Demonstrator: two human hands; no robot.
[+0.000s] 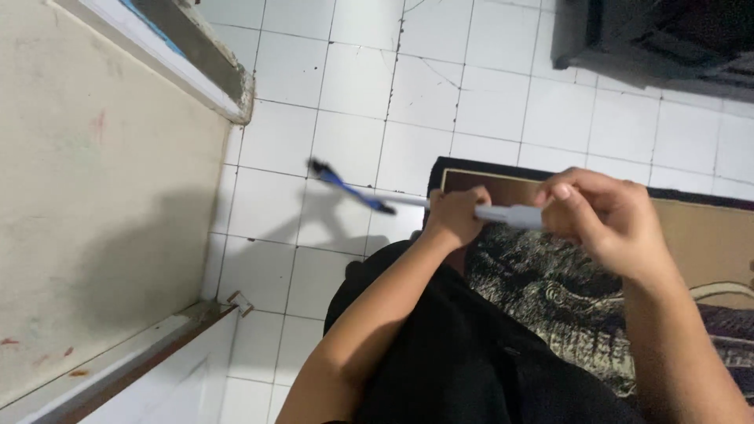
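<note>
While both hands close on the white rod (503, 213), left hand (458, 216) and right hand (605, 216) gripping tight, its blue tip (345, 187) (blurred, perhaps a brush) hangs over the tiled floor (345, 102).

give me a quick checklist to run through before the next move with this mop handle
1. Left hand closed around the pale mop handle: ok.
2. Right hand gripping the handle's near end: ok.
3. Blue head off the white tiled floor: cannot tell, blurred.
4. Blue head apart from the wall: ok.
5. Patterned rug lying flat under the person: ok.
</note>
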